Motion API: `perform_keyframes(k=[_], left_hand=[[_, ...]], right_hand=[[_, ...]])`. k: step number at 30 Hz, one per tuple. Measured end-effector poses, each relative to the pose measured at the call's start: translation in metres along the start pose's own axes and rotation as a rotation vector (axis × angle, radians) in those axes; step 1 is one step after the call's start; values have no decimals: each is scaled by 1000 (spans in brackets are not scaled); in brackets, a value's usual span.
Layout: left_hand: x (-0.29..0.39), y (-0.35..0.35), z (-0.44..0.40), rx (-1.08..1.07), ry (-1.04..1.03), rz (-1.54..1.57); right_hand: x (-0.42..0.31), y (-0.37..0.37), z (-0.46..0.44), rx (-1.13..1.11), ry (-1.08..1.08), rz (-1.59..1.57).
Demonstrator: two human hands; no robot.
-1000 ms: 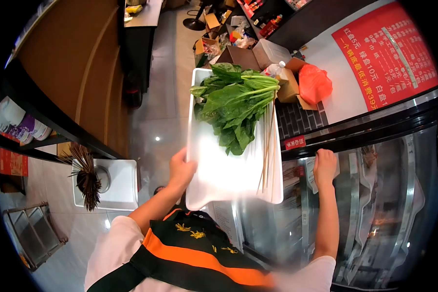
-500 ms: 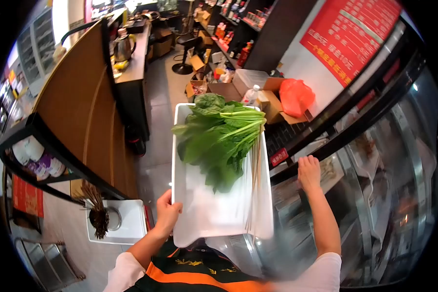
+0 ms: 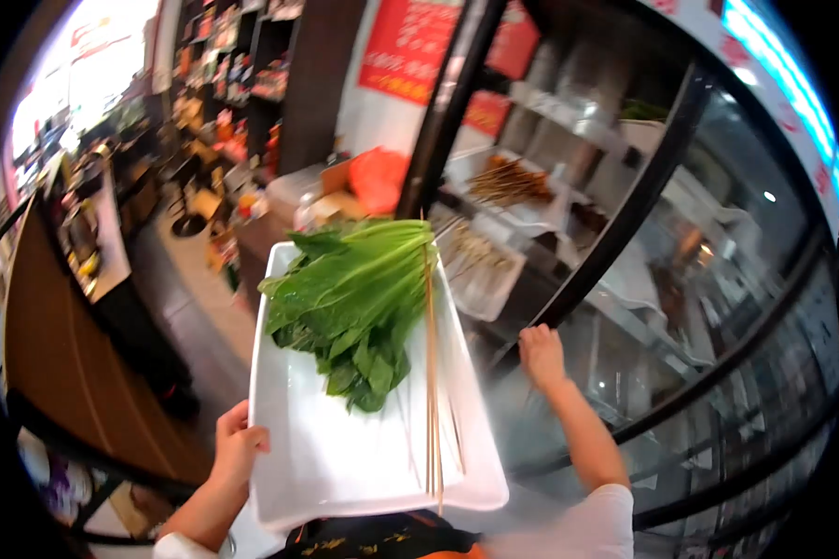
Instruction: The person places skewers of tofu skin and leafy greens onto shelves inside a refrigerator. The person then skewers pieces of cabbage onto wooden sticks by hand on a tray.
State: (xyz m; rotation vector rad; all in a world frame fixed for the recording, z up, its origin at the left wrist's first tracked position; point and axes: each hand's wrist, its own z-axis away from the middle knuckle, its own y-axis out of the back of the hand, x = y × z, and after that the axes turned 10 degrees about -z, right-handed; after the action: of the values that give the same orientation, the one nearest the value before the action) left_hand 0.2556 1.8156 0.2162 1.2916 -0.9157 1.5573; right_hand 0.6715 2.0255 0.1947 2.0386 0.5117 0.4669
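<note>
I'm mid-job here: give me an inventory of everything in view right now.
Tray: one, white, centre
Leafy greens: one bunch, green, upper tray
Skewers: several, tan, tray's right side
Cabinet: one, black-framed glass, right
Skewered food: uncountable, orange-brown, inside cabinet
Bag: one, red, beyond tray
Cardboard box: one, brown, beside bag
Sign: at least one, red, above bag
Shelving: count unclear, dark, background; goods blurred
Counter: one, pale-topped, left
Panel: one, brown, lower left
Apron: one, dark, bottom edge
Left hand: one, bare, gripping tray's left edge
Right hand: one, bare, at cabinet edge, grip unclear
</note>
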Motion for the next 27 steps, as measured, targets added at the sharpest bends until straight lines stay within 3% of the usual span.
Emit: perform_keyframes(k=[5,7,8,10,13,14,16,18,20,22,26,27], left_hand=[[94,-17,-3,-214,16,-86],[120,-30,-14,-329,-17,-122],[134,-40,-20,-396,-50,-94],[153,-58,-42,-535,-75,-47],[206,-88,-35,-995,-85,213],[222,-92,-46,-891,10,142],[253,-104,-39,-1034,-102,199],[282,-114,-58,-1014,-271,144],[313,-117,-101,-1052,-404,97],[336,-127,-105,-892,-436,83],[358,-146,-110,-828,-498,-14],[358,-153,-107,-841,-454,95]], right_hand=[[-69,133,18,415,-379,-937],[-82,167,28,628,-206,-1478],[-97,192,28,708,-128,-1561],[-104,223,29,808,152,-1512],[-105,264,19,846,259,-1491],[-106,277,14,851,256,-1498],[-97,293,-1,869,224,-1443],[-80,304,-20,805,395,-1370],[-74,312,-39,842,411,-1449],[-66,319,-52,827,374,-1519],[-37,315,-74,870,345,-1518],[-28,314,-77,856,368,-1552]])
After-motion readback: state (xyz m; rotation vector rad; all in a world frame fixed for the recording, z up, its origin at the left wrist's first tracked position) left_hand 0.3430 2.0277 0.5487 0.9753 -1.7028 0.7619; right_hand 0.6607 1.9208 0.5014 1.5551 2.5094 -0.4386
